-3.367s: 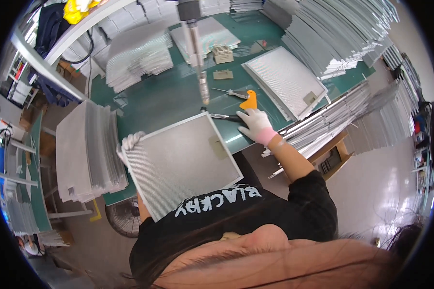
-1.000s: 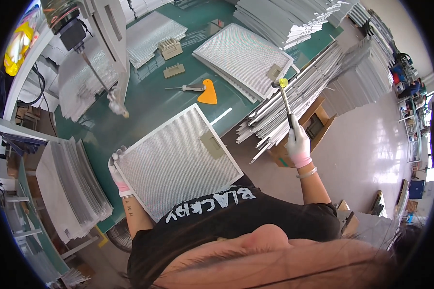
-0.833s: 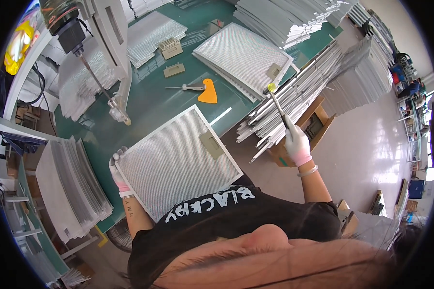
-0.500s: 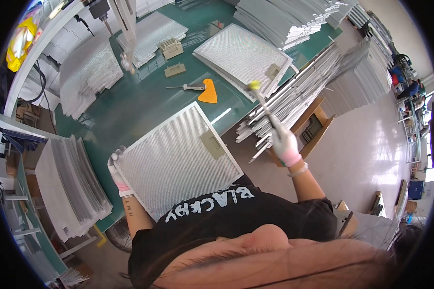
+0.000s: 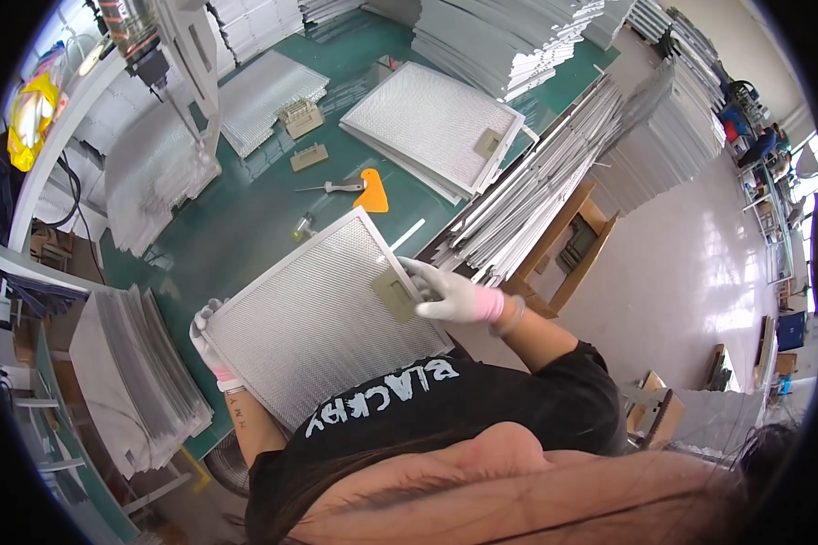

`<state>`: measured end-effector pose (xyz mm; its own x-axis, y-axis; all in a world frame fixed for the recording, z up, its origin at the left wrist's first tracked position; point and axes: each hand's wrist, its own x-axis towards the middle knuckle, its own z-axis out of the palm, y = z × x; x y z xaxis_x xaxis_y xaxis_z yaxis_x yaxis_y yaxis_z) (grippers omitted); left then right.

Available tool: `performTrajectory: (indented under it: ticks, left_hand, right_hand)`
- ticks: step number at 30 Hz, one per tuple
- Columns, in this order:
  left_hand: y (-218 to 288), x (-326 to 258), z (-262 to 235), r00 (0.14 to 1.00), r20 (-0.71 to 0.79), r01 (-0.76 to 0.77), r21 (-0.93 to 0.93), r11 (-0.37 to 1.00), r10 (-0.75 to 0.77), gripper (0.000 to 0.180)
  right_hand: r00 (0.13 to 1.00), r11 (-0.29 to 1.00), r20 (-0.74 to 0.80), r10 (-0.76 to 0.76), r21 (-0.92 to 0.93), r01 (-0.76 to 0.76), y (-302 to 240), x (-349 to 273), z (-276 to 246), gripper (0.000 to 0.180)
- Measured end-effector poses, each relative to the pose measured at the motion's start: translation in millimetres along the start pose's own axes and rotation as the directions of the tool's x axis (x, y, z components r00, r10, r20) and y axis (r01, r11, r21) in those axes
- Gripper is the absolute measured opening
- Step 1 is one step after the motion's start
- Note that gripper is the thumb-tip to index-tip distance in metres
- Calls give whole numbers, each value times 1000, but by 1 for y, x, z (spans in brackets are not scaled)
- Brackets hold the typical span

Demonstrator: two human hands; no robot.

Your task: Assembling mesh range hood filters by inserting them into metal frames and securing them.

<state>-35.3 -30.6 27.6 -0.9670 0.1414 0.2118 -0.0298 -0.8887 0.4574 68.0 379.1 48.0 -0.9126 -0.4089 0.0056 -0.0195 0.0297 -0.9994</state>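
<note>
A framed metal mesh filter panel point(image 5: 318, 313) is tilted in front of my body, with a beige plastic handle piece point(image 5: 393, 295) set in its right side. My left hand point(image 5: 211, 341), in a white glove with a pink cuff, grips the panel's left edge. Gloved the same way, my right hand point(image 5: 450, 295) is closed on the right edge beside the handle piece. Just past the panel's far edge lies a small hammer's yellowish head point(image 5: 303, 227); the panel hides the rest of it. An orange scraper point(image 5: 371, 193) and a screwdriver point(image 5: 341, 187) lie farther off.
On the green table point(image 5: 245, 209) are a finished-looking mesh panel stack point(image 5: 432, 123), loose beige handle pieces point(image 5: 309, 157) and mesh sheets point(image 5: 268, 95). A drill point(image 5: 136, 45) hangs at upper left. Metal strips point(image 5: 527, 191) and a cardboard box point(image 5: 568, 263) stand right; more panels point(image 5: 127, 372) left.
The hammer has gone from my right hand to the table behind the panel. My right hand has come left and taken hold of the panel's right edge. My left hand keeps its grip.
</note>
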Motion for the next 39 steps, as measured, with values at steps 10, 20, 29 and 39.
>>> performTrajectory:
  ticks: [10, 20, 29, 39]
  left_hand:
    - [-47, 77, 31, 992, -29, 126, 144, 982, -123, 72]
    - [42, -43, 69, 884, 255, -159, 952, -262, 392, 39]
    - [204, -156, 39, 781, 142, 619, -52, -783, 608, 55]
    - [223, -57, -23, 955, -182, 297, 548, -782, 235, 59]
  right_hand:
    - [447, 951, -894, -27, 115, 287, -6, 8, -98, 56]
    - [26, 967, -974, -223, -225, -117, 63, 61, -266, 51]
    - [191, 940, -977, -91, -148, -306, 55, 66, -263, 53]
    - [504, 410, -527, -684, -850, -332, -12, 86, -84, 25]
